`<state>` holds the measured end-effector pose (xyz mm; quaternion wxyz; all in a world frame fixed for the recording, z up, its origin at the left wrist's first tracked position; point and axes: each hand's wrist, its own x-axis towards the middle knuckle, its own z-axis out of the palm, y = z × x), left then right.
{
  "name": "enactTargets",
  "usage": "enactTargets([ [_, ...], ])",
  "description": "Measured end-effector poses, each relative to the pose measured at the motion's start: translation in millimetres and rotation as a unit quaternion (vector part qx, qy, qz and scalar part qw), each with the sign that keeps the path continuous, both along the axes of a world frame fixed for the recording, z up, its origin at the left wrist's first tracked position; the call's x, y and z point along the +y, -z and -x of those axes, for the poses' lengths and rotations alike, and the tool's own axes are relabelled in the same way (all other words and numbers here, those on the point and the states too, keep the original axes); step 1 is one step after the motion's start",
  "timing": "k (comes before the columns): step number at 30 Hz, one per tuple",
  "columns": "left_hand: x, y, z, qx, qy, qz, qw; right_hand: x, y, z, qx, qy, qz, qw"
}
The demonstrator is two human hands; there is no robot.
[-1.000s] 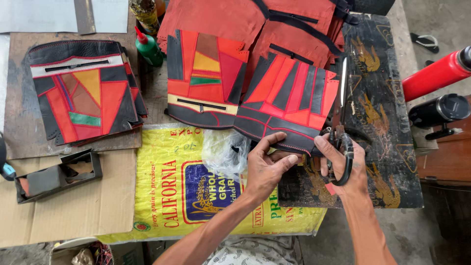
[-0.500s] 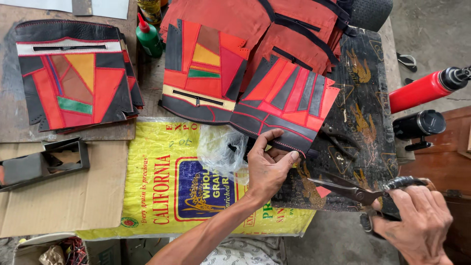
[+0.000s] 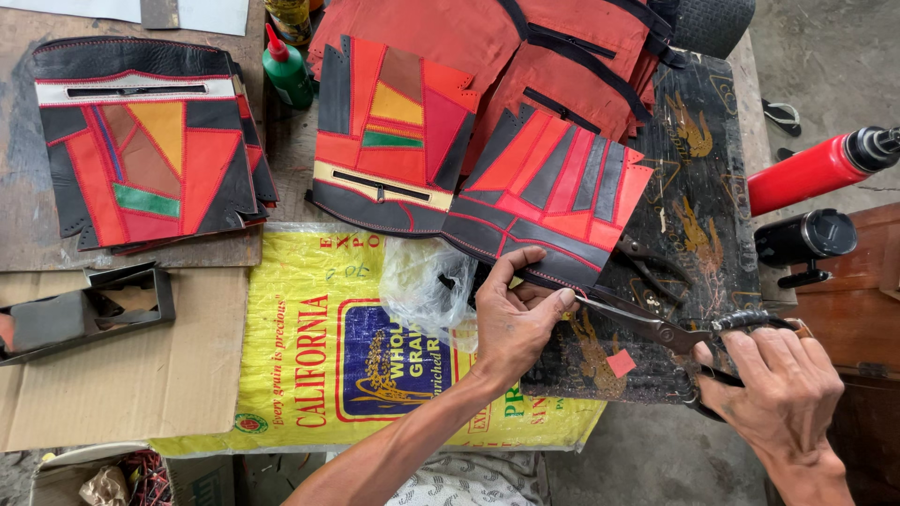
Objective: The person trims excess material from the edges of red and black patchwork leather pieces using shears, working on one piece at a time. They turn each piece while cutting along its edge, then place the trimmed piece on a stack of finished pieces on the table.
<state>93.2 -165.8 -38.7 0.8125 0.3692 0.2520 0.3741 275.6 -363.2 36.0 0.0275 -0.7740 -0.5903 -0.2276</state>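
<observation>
My left hand [image 3: 514, 314] pinches the lower edge of a red-and-black patchwork leather panel [image 3: 553, 192] lying on the bench. My right hand [image 3: 783, 394] grips the handles of large metal scissors [image 3: 656, 328], whose blades point left toward my left fingertips at the panel's edge. A small red scrap [image 3: 620, 362] lies on the dark board just below the blades. Whether the blades touch the panel cannot be told.
More patchwork panels lie at the left [image 3: 150, 141] and centre [image 3: 389, 131], with red zippered pieces [image 3: 581, 56] behind. A yellow woven sack [image 3: 328, 347], crumpled clear plastic [image 3: 427, 281], green glue bottle [image 3: 284, 70], red bottle [image 3: 816, 169], black flask [image 3: 806, 239] and cardboard [image 3: 122, 375] surround them.
My right hand has gone from the panel's edge to the right and taken the scissors by the handles, now pointing their blades at the edge my left hand holds.
</observation>
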Motion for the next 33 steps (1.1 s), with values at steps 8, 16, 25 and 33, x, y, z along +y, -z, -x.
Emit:
enactTargets([
  [8, 0, 0, 0, -0.011, 0.008, 0.015, 1.0, 6, -4, 2, -0.011, -0.028, -0.008, 1.0],
  [16, 0, -2, 2, 0.004, 0.015, 0.018, 1.0, 6, -9, 1, -0.016, -0.006, 0.025, 1.0],
  [25, -3, 7, 1, 0.019, 0.016, 0.029, 0.999, 13, -12, 3, 0.229, 0.173, -0.066, 0.956],
  [33, -11, 8, -3, 0.051, -0.006, -0.032, 0.998, 87, 55, 45, 0.715, 0.108, -0.281, 0.631],
])
